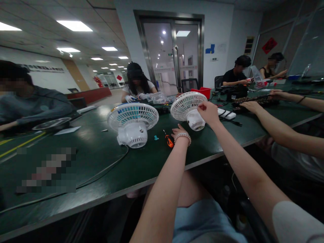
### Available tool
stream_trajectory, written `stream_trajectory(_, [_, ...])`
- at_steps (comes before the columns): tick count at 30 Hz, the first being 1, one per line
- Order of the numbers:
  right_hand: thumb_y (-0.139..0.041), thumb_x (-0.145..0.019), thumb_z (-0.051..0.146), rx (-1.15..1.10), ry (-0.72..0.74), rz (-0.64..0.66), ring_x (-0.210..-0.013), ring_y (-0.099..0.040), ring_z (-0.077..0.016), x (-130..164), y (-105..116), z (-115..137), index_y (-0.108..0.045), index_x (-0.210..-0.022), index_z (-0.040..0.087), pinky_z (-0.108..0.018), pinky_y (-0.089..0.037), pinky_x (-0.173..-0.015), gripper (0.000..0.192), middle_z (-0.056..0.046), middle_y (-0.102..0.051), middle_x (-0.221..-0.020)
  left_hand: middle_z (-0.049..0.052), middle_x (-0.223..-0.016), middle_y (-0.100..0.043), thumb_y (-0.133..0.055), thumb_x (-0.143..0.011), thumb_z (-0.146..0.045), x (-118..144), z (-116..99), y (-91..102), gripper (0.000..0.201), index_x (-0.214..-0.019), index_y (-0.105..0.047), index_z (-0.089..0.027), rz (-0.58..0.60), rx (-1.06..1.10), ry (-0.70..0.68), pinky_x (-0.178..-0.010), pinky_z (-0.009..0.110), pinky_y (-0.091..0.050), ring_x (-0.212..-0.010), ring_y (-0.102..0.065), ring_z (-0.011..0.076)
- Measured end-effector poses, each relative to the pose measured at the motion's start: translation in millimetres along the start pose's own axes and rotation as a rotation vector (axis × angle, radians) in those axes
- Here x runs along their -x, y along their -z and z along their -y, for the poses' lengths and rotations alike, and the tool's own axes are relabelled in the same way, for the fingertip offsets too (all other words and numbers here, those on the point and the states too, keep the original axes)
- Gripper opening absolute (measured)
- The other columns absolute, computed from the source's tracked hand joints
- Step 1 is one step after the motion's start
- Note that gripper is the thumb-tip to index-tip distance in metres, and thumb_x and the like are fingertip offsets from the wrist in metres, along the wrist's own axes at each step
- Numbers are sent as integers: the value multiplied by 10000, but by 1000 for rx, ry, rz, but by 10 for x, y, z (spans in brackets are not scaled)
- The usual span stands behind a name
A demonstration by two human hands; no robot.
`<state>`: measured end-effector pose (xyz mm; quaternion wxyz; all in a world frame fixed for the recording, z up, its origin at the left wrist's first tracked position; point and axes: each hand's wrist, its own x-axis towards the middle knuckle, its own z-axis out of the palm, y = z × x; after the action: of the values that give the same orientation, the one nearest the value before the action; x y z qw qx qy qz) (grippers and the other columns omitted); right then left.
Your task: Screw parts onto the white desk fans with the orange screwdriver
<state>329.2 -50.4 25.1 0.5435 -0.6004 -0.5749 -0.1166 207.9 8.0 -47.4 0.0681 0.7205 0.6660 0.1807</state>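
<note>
An open office with ceiling lights and glass double doors [174, 57] lies behind a long dark green table [101, 162]. Wall lettering at far left is too small to read; no brand shows on the goods. A pixelated patch [47, 170] covers part of the table at left.

The right hand [209, 113] is closed on the rim of a small white fan [188, 108], which stands on the table just beyond it. The left hand [180, 132] lies on the table, fingers partly curled, touching the orange handle of a screwdriver [168, 139]; whether it has a grip cannot be told. A second white fan [133, 123] stands to the left, its cable [106, 168] trailing toward the near edge.

A red bin [202, 91] sits further back, contents hidden. A co-worker's forearms [273, 128] reach in from the right to a black keyboard [253, 100].
</note>
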Motion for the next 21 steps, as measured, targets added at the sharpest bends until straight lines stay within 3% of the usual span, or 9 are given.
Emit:
stream_trajectory(4, [-425,-804,187,183,99,-159,-915,-490,-228,-177,-150,-108,-606,-869,149,-363,-384,-805,196,-112,-569,-914,276,-1345,-383,-171,-879,-110,-13,47,-51,519,-1388,-261,-59,-20,-75,12,-988,453,-339,-1233,-425,295])
stream_trajectory(11, [-453,-751,153,240,306,132,-907,-463,-227,122,-399,-227,-602,-846,153,-342,-362,-817,177,-96,-540,-863,232,-1337,-413,-279,-865,-141,-76,55,-17,516,-1378,-289,-90,35,-127,-74,-1017,461,-306,-1254,-390,293])
stream_trajectory(14, [-490,-727,168,227,341,186,-935,-451,-235,146,-401,-270,-618,-849,164,-349,-343,-823,177,-92,-537,-877,227,-1292,-467,-366,-839,-155,-134,83,20,497,-1327,-352,-62,80,-103,-137,-1019,458,-310,-1239,-410,292])
stream_trajectory(21, [-528,-740,222,221,326,245,-1020,-423,-236,180,-429,-261,-646,-850,207,-400,-258,-897,162,-68,-552,-976,171,-1185,-569,-518,-791,-276,-308,216,105,432,-1177,-508,-81,89,-77,-225,-933,299,-418,-1112,-537,239])
